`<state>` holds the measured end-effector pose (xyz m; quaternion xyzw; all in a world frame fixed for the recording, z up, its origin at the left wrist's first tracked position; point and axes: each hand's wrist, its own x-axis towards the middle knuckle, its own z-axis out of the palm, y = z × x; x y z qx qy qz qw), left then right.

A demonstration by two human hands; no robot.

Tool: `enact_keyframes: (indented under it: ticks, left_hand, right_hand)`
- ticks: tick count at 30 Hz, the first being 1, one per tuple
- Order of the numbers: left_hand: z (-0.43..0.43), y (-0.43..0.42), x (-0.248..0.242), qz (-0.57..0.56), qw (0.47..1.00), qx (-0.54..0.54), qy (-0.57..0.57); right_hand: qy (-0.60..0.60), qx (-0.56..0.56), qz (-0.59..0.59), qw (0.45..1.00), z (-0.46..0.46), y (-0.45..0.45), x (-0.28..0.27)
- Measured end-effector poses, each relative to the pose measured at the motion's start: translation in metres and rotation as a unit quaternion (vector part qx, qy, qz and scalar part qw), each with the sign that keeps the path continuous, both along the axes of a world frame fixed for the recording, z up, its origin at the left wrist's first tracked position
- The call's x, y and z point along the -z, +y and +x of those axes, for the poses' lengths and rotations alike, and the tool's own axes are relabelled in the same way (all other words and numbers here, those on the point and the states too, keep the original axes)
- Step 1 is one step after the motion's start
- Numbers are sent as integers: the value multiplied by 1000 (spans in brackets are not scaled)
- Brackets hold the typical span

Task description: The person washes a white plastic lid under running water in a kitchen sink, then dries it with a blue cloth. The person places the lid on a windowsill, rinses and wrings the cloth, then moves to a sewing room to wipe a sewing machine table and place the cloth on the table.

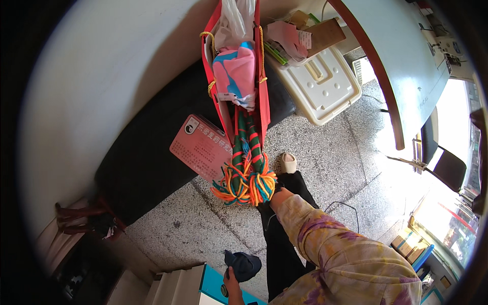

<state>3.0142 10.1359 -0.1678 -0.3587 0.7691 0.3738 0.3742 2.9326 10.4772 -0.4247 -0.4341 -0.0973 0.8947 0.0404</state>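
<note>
My left hand, at the bottom, grips a dark blue cap. My right forearm reaches up from a yellow and purple patterned sleeve, and its hand is mostly hidden behind the yarn tassels; its grip cannot be made out. These orange, yellow and teal tassels end two rods wrapped in green with red bands. The rods stick out of a red gift bag with gold rope handles. Inside the bag are folded pink and blue cloth and a whitish plastic bag.
A black padded bench runs along the wall, bearing a flat red printed package. A white lidded plastic box carries papers and cardboard. Right of it stands a light-topped table. A chair is farther right. White and teal furniture is at the bottom.
</note>
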Motion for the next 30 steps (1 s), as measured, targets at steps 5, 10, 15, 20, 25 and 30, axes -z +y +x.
enact_keyframes:
  ticks: [5, 10, 15, 20, 25, 30]
  left_hand:
    - [-11, 8, 4, -37, 998, 49, -8]
    - [-30, 37, 9, -23, 998, 61, 1]
    - [-45, 59, 23, -4, 994, 104, -30]
    - [-51, 57, 36, -13, 989, 143, -29]
    - [-56, 71, 35, 6, 994, 112, -12]
    - [-54, 110, 1, -42, 987, 156, 6]
  right_hand:
    - [-7, -85, 59, 995, 108, 48, -63]
    - [-79, -56, 62, 993, 250, 113, -131]
    - [-169, 154, 71, 971, 297, 169, -127]
    - [-62, 327, 136, 933, 211, 249, -51]
    - [-34, 492, 54, 868, 99, 313, 22]
    - [-129, 268, 22, 954, 77, 294, 17]
